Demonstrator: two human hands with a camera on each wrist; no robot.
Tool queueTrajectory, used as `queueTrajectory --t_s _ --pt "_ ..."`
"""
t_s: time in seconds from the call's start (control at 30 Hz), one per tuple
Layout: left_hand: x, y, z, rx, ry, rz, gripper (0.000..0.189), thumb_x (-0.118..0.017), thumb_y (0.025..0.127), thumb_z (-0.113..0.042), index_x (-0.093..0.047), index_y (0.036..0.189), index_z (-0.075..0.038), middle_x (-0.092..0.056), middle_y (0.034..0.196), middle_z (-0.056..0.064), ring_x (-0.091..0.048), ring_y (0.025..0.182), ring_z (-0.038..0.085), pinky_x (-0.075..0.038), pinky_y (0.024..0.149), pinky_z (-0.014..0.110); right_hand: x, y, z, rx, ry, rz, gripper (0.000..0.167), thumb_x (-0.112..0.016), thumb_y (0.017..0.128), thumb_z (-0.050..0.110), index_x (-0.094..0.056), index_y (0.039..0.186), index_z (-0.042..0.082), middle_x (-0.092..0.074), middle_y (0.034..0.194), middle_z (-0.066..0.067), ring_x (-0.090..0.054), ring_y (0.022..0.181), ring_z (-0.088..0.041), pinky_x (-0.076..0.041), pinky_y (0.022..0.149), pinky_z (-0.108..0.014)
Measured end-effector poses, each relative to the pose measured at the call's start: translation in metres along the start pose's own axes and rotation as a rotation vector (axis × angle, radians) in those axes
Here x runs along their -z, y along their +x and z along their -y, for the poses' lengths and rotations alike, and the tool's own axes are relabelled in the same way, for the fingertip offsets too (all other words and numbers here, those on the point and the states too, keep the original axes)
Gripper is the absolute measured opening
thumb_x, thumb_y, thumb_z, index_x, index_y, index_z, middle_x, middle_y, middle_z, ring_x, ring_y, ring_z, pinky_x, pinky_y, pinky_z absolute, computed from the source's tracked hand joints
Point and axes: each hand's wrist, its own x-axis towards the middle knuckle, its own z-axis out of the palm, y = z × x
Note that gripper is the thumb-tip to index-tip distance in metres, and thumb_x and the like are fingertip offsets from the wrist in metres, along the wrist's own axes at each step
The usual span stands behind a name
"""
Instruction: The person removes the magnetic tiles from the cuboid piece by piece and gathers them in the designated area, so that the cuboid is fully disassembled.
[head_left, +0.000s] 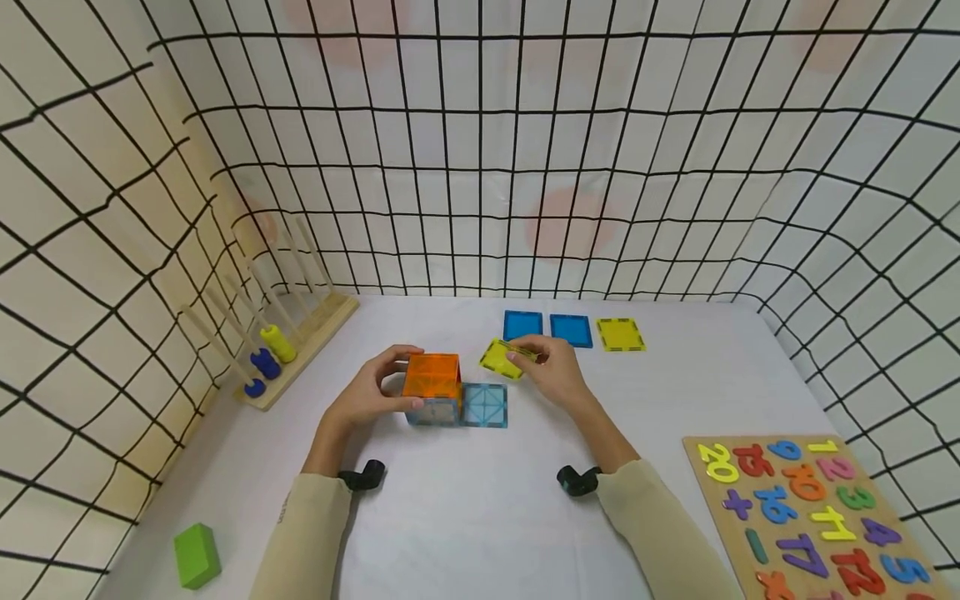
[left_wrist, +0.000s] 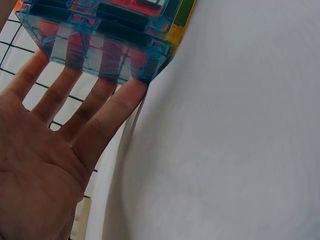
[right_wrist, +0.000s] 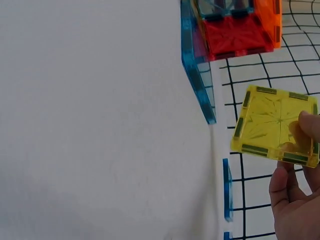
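Observation:
A box of see-through magnetic tiles (head_left: 432,375) stands in the middle of the table, orange on top and pale blue at the front. My left hand (head_left: 366,392) holds it from the left, thumb at the front and fingers behind. In the left wrist view these fingers (left_wrist: 95,120) spread against a blue wall. A light blue tile (head_left: 485,406) lies flat against the box's right side. Above the table, my right hand (head_left: 557,372) pinches a yellow magnetic tile (right_wrist: 265,120) by one edge, tilted. A red wall (right_wrist: 237,36) of the box shows in the right wrist view.
Two blue tiles (head_left: 522,325) and a yellow tile (head_left: 621,334) lie in a row behind. At left are a wooden peg rack (head_left: 322,329) with beads and a green block (head_left: 197,556). A number board (head_left: 761,521) lies front right. Black wire mesh (head_left: 480,171) surrounds the table.

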Motion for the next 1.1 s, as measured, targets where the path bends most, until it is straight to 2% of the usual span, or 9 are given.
queueTrajectory --t_s 0.13,0.2,0.3,0.47,0.6,0.73,0.93,1.1 --pt "0.004 -0.002 0.0 -0.01 -0.002 0.014 0.074 -0.09 0.08 -0.019 -0.053 0.143 -0.024 -0.055 0.142 0.008 -0.051 0.132 0.038 -0.058 0.096 0.055 0.01 -0.004 -0.003 0.017 0.024 -0.028 0.024 -0.071 0.099 0.027 -0.072 0.118 0.012 -0.074 0.12 -0.006 -0.068 0.108 -0.024 -0.056 0.09 -0.032" --pt "0.007 -0.004 0.0 -0.009 0.0 0.014 0.074 -0.09 0.079 -0.02 -0.053 0.143 -0.024 -0.055 0.141 0.008 -0.052 0.131 0.038 -0.058 0.095 0.055 0.015 -0.006 -0.006 0.013 0.048 -0.029 0.024 -0.07 0.099 0.023 -0.069 0.12 0.011 -0.071 0.121 -0.009 -0.069 0.109 -0.026 -0.057 0.091 -0.033" --pt "0.01 -0.005 -0.001 0.003 0.002 0.011 0.074 -0.091 0.078 -0.02 -0.053 0.142 -0.026 -0.056 0.142 0.005 -0.052 0.131 0.037 -0.058 0.095 0.055 0.021 -0.009 -0.009 -0.023 0.099 -0.019 0.029 -0.069 0.1 0.018 -0.063 0.128 0.015 -0.067 0.121 -0.01 -0.069 0.102 -0.026 -0.061 0.085 -0.032" --pt "0.013 -0.007 -0.003 0.014 -0.008 0.034 0.074 -0.091 0.078 -0.021 -0.053 0.141 -0.026 -0.055 0.144 0.003 -0.051 0.132 0.036 -0.057 0.097 0.054 0.028 -0.014 -0.016 -0.076 0.162 0.023 0.049 -0.067 0.1 0.01 -0.054 0.145 0.023 -0.059 0.122 -0.014 -0.069 0.088 -0.025 -0.064 0.074 -0.036" --pt "0.015 -0.008 -0.003 0.008 -0.011 0.052 0.075 -0.091 0.078 -0.019 -0.053 0.142 -0.022 -0.055 0.146 0.006 -0.05 0.133 0.038 -0.058 0.096 0.053 0.031 -0.016 -0.02 -0.095 0.16 0.028 0.05 -0.068 0.099 0.01 -0.054 0.146 0.02 -0.059 0.12 -0.015 -0.07 0.082 -0.022 -0.064 0.072 -0.039" --pt "0.018 -0.008 -0.001 0.006 -0.012 0.062 0.075 -0.091 0.078 -0.016 -0.052 0.142 -0.02 -0.054 0.148 0.008 -0.049 0.134 0.04 -0.059 0.092 0.05 0.029 -0.015 -0.022 -0.124 0.137 0.021 0.05 -0.072 0.097 0.012 -0.054 0.143 0.014 -0.064 0.119 -0.017 -0.072 0.08 -0.023 -0.064 0.069 -0.038" --pt "0.02 -0.009 -0.001 0.003 -0.024 0.075 0.076 -0.091 0.077 -0.016 -0.052 0.142 -0.02 -0.052 0.149 0.009 -0.048 0.134 0.042 -0.06 0.092 0.049 0.02 -0.009 -0.023 -0.221 0.006 -0.013 0.047 -0.076 0.094 0.022 -0.058 0.137 0.014 -0.067 0.112 -0.014 -0.068 0.089 -0.025 -0.061 0.073 -0.027" --pt "0.02 -0.01 -0.002 0.003 -0.039 0.076 0.077 -0.092 0.076 -0.017 -0.052 0.143 -0.019 -0.052 0.149 0.01 -0.048 0.134 0.043 -0.06 0.091 0.048 0.013 -0.003 -0.025 -0.272 -0.114 -0.013 0.05 -0.079 0.092 0.027 -0.061 0.135 0.009 -0.066 0.112 -0.014 -0.063 0.096 -0.027 -0.059 0.08 -0.03"
